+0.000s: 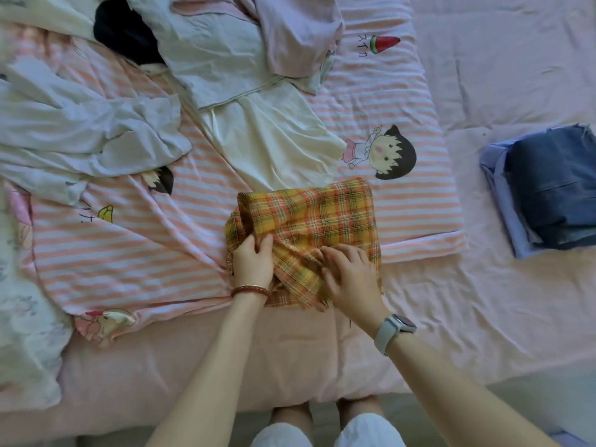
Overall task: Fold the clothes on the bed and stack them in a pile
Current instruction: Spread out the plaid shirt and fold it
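Observation:
A yellow and orange plaid garment lies partly folded on the bed in front of me. My left hand pinches a fold of it at its left edge, thumb and fingers curled on the cloth. My right hand lies on its lower right part with fingers bent into the fabric. A pile of folded clothes, dark blue denim over light blue cloth, sits on the pink sheet at the right. Unfolded clothes lie behind: a cream piece, a pale blue piece, a lilac piece and a whitish piece.
A pink striped quilt with cartoon prints covers the middle of the bed. A dark garment lies at the back left. A floral blanket hangs at the left edge. The pink sheet spreads to the right; the bed's front edge is near my knees.

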